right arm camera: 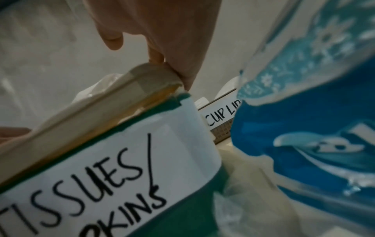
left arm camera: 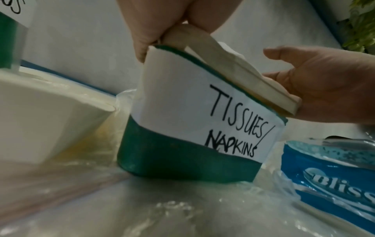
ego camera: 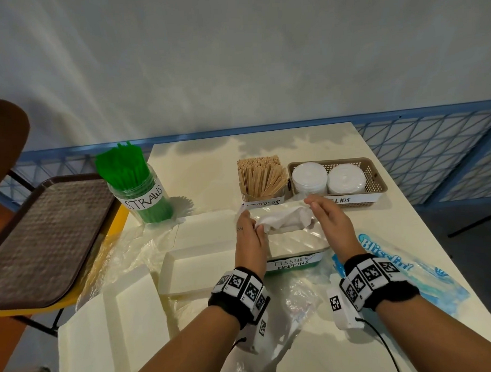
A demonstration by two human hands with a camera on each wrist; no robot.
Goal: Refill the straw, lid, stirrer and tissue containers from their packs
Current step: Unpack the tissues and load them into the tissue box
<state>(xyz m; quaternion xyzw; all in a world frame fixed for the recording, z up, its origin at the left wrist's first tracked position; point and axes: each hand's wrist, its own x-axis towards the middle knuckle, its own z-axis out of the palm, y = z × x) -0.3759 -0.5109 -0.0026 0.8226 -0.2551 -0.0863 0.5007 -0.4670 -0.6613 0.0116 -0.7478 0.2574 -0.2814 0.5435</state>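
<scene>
The green tissue box labelled TISSUES/NAPKINS stands at the middle of the table, with its beige lid sitting tilted on top. White tissue bulges out of the lid's slot. My left hand grips the lid's left end, thumb down the box's side. My right hand lies with straight fingers against the lid's right end. A blue Blissful tissue pack lies just right of the box. Further back are the straw jar, the stirrer holder and the lid basket.
Crumpled clear plastic wrap lies in front of the box and at the left. White foam trays lie left of the box. A brown tray rests on a chair beyond the table's left edge. A blue railing runs behind.
</scene>
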